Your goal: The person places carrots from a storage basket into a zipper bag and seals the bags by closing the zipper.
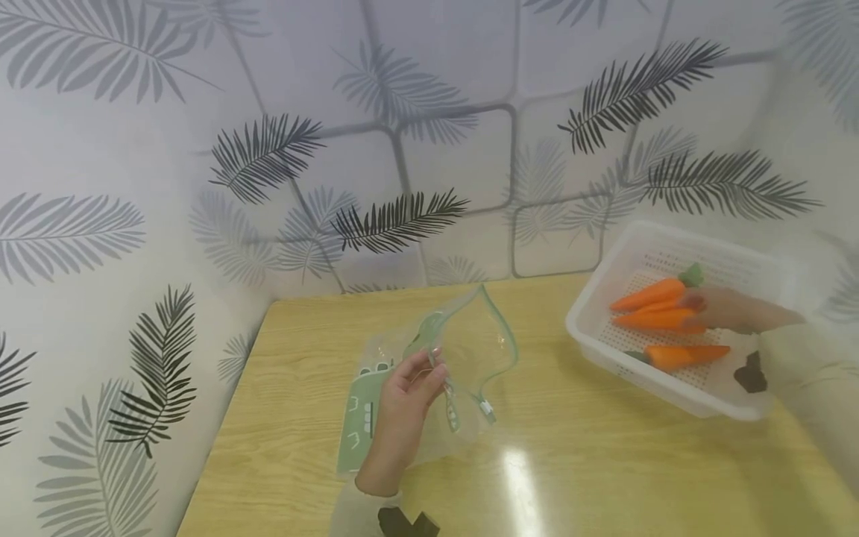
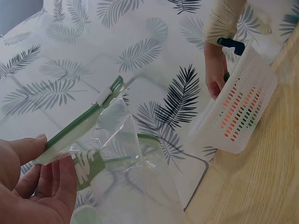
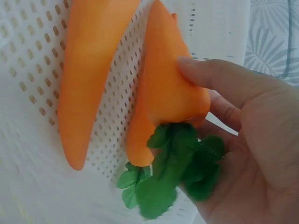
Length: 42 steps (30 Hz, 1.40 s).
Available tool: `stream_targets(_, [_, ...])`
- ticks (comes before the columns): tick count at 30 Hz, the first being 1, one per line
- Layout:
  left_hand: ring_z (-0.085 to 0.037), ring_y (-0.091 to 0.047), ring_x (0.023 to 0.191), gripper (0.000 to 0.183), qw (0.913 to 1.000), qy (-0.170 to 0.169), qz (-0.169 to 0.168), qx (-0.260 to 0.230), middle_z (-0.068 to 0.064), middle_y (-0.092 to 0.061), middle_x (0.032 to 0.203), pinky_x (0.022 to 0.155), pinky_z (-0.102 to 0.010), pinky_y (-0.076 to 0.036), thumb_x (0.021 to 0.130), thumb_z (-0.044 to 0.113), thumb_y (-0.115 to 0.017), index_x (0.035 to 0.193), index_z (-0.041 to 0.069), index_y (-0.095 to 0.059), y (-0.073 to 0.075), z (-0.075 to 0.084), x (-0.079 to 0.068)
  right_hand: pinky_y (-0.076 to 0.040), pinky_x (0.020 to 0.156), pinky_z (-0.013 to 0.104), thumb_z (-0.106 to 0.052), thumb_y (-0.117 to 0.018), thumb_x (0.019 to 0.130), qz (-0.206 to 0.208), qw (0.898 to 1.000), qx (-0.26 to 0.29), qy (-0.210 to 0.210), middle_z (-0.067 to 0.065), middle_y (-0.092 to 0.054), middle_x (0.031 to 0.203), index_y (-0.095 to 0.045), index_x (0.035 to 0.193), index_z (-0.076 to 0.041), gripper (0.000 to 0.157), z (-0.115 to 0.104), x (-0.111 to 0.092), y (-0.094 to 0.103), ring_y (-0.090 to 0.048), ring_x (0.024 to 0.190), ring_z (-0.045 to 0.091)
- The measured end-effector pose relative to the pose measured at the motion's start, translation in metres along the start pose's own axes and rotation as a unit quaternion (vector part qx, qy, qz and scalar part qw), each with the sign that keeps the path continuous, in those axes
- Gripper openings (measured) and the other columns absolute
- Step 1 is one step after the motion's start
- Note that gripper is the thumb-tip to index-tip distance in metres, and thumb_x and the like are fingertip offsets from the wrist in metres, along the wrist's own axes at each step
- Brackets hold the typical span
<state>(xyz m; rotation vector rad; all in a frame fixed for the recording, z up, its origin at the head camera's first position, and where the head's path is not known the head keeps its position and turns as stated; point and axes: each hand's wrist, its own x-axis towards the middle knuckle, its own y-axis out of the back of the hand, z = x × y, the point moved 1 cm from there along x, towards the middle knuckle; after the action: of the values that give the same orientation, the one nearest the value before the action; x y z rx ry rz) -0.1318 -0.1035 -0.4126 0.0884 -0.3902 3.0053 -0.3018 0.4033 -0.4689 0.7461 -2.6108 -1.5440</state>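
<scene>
My left hand point(image 1: 406, 403) pinches the mouth edge of a clear zip bag point(image 1: 359, 425) with green print. The bag's green zip strip point(image 2: 77, 123) carries a white slider point(image 2: 103, 96), and its mouth stands apart. Over in the white basket point(image 1: 644, 379), my right hand point(image 3: 243, 116) grips an orange carrot point(image 3: 168, 79) near its leafy green top, thumb on one side and fingers behind. Beneath it lies a second carrot point(image 3: 138, 144); another carrot point(image 3: 88, 79) rests apart on the basket floor. The carrots look smooth, like toys.
The perforated basket stands at the right of the wooden table point(image 1: 282, 388), close to the wall point(image 1: 456, 164) with its leaf-patterned covering. A dark strap piece point(image 1: 751, 373) shows at the right sleeve, and a glare patch lies on the tabletop.
</scene>
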Motion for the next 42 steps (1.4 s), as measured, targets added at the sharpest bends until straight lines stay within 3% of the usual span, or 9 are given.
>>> stream_targets(3, [-0.024,-0.053,0.103,0.032,1.0,-0.001,0.0,0.002,-0.013,-0.053,0.113,0.09,-0.033,-0.043,0.086,0.012,-0.058,0.115,0.001,-0.051,0.0,0.0,0.0,-0.043,0.077,0.052,-0.044,-0.064,0.076,0.015,0.999,-0.005,-0.037,0.027,-0.05,0.114,-0.047,0.117,0.004,0.066,-0.005,-0.005,0.004,-0.047,0.101,0.043])
stream_targets(11, [-0.024,-0.053,0.101,0.032,0.9999,-0.01,-0.005,-0.004,-0.013,-0.053,0.11,0.09,-0.034,-0.043,0.085,0.012,-0.059,0.115,0.001,-0.051,0.001,-0.003,0.0,-0.044,0.073,0.054,-0.051,-0.062,0.075,0.044,0.997,0.005,-0.058,0.029,-0.044,0.121,-0.046,0.12,0.0,0.07,-0.016,-0.011,0.017,-0.043,0.104,0.046])
stream_targets(20, [-0.023,-0.053,0.102,0.035,0.9999,-0.002,0.006,-0.014,-0.012,-0.054,0.11,0.09,-0.033,-0.043,0.083,0.016,-0.062,0.115,0.004,-0.052,0.007,-0.018,0.006,-0.046,0.069,0.052,-0.058,-0.061,0.072,0.083,0.993,0.018,-0.077,0.023,-0.044,0.122,-0.049,0.12,-0.007,0.071,-0.034,-0.017,0.032,-0.043,0.104,0.043])
stream_targets(25, [-0.024,-0.053,0.103,0.036,0.9999,-0.004,0.007,-0.011,-0.011,-0.053,0.112,0.09,-0.033,-0.043,0.083,0.018,-0.062,0.116,0.005,-0.052,0.007,-0.019,0.006,-0.046,0.069,0.042,-0.053,-0.062,0.074,0.129,0.99,0.036,-0.053,0.015,-0.051,0.113,-0.052,0.117,-0.012,0.06,-0.049,-0.024,0.039,-0.048,0.099,0.032])
stream_targets(30, [-0.025,-0.053,0.104,0.037,0.9999,-0.007,0.004,-0.008,-0.012,-0.053,0.113,0.09,-0.033,-0.043,0.082,0.019,-0.063,0.115,0.005,-0.052,0.006,-0.017,0.005,-0.044,0.076,0.044,-0.047,-0.062,0.077,0.155,0.987,0.043,-0.029,0.011,-0.052,0.115,-0.05,0.121,-0.014,0.056,-0.069,-0.029,0.043,-0.048,0.1,0.028])
stream_targets(37, [-0.025,-0.052,0.104,0.038,0.9999,-0.01,0.0,0.002,-0.013,-0.052,0.114,0.09,-0.033,-0.043,0.082,0.021,-0.063,0.115,0.005,-0.052,0.005,-0.015,0.004,-0.036,0.083,0.053,-0.045,-0.062,0.078,0.159,0.986,0.054,-0.002,0.009,-0.051,0.118,-0.049,0.122,-0.016,0.054,-0.099,-0.033,0.044,-0.045,0.104,0.029])
stream_targets(42, [-0.026,-0.053,0.104,0.037,0.9999,-0.012,-0.007,0.002,-0.013,-0.052,0.114,0.089,-0.033,-0.043,0.083,0.021,-0.063,0.115,0.005,-0.052,0.005,-0.015,0.004,-0.041,0.08,0.046,-0.042,-0.061,0.08,0.156,0.986,0.048,0.022,0.001,-0.051,0.117,-0.05,0.122,-0.024,0.047,-0.119,-0.038,0.042,-0.05,0.097,0.023])
